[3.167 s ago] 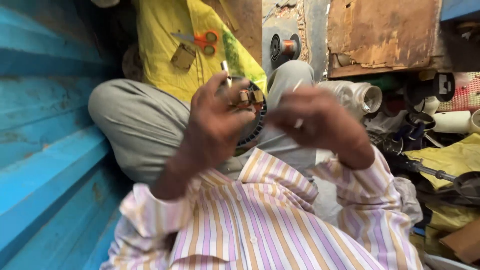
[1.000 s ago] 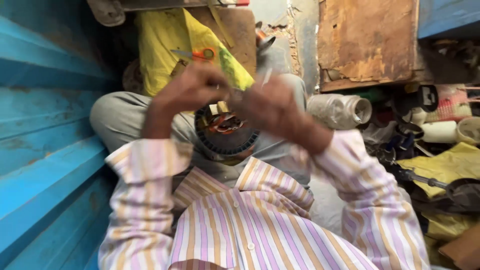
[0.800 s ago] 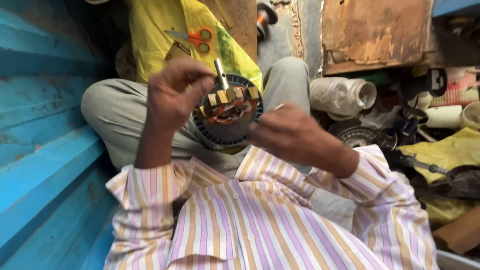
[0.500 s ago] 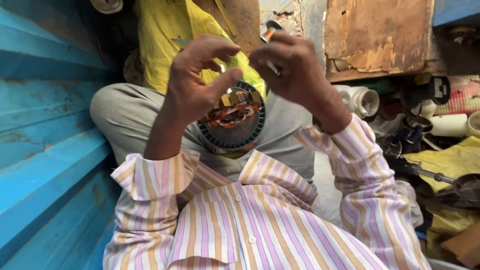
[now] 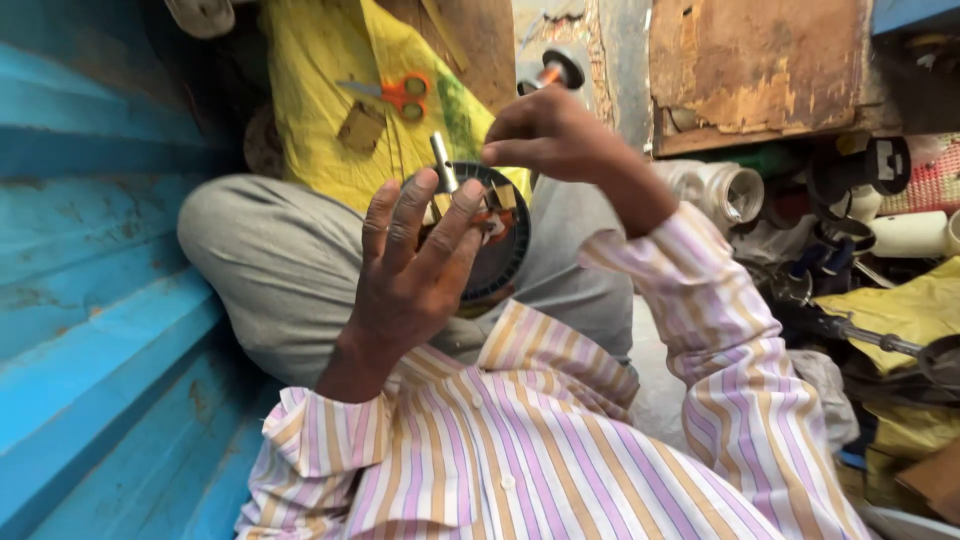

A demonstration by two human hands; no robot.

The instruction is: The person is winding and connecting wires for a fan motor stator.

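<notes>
My left hand (image 5: 415,265) grips a round black motor stator (image 5: 500,255) with copper windings and a metal shaft sticking up from it, held over my lap. Its fingers spread across the front of the part and hide most of the windings. My right hand (image 5: 545,135) is raised just above and right of the stator, fingers pinched together on a small tool with an orange handle (image 5: 550,75); little of the tool shows. Both sleeves are striped pink and orange.
A blue corrugated wall (image 5: 90,270) runs along the left. Orange-handled scissors (image 5: 395,93) lie on a yellow sack (image 5: 330,120) beyond my knee. White pipe pieces (image 5: 725,190), black parts and more yellow sacks (image 5: 900,310) crowd the right, below a worn wooden board (image 5: 760,70).
My right hand has lifted away from the stator toward the upper right. My left hand has spread its fingers over the part's face, which sits a little lower than before.
</notes>
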